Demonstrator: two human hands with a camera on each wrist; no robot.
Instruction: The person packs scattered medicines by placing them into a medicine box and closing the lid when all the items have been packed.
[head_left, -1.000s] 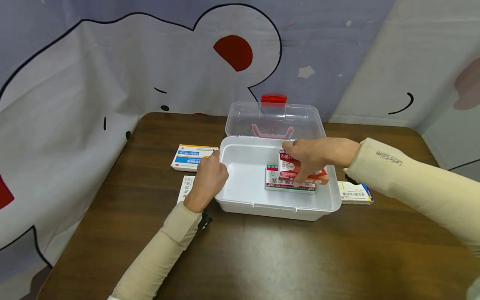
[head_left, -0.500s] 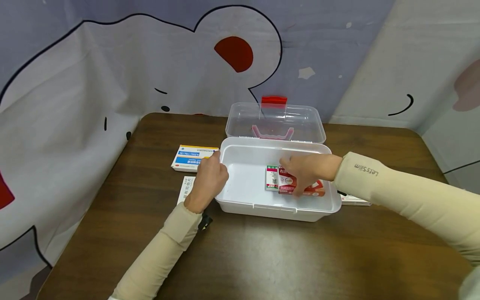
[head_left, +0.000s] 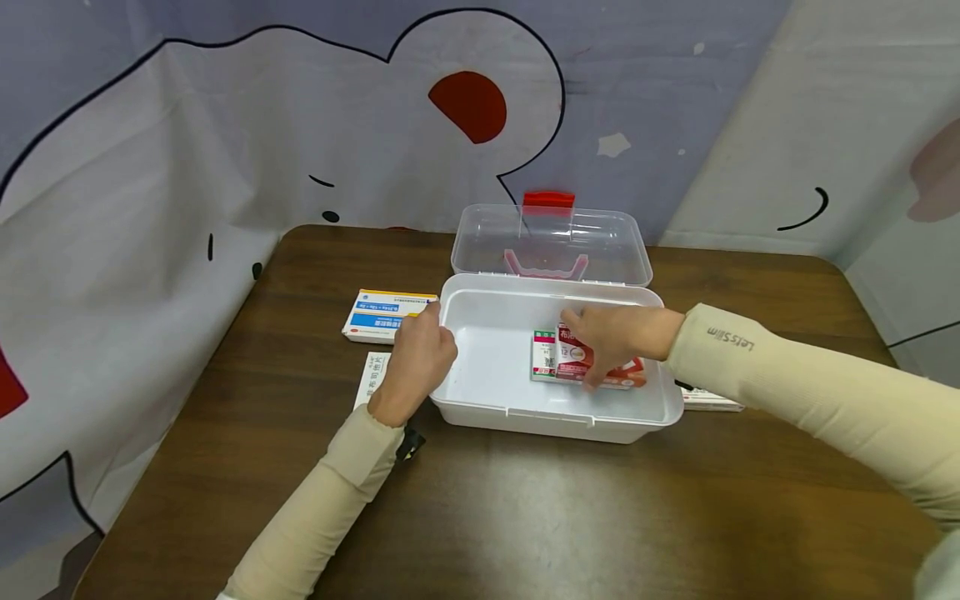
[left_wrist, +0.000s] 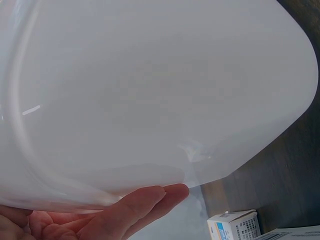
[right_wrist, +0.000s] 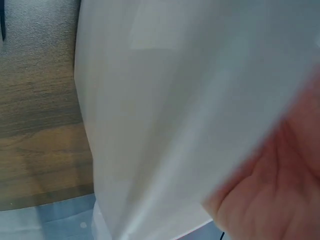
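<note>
My left hand (head_left: 416, 362) grips the left rim of a white plastic storage box (head_left: 517, 419). In the left wrist view, the fingers (left_wrist: 142, 205) lie along the edge of the box's outer wall (left_wrist: 150, 90). Reaching over the right side, my right hand (head_left: 618, 337) holds a red medicine box (head_left: 572, 354) inside, with the palm hiding much of it. A white medicine box with green and pink bands (head_left: 543, 356) lies on the bottom, partly covered by the red one. The right wrist view has the storage box's wall (right_wrist: 145, 100) hiding the fingertips and medicine boxes.
The clear lid (head_left: 483, 242), with a red latch (head_left: 548, 201) and pink handle (head_left: 546, 268), stands open behind. A blue-and-white medicine box (head_left: 375, 320) and a white one (head_left: 371, 377) lie left on the brown table (head_left: 525, 508). Another medicine box (head_left: 711, 402) shows at right.
My right hand has lowered the red medicine box toward the front of the storage box, then nudged it slightly back over the green-banded one. The left hand stays at the rim.
</note>
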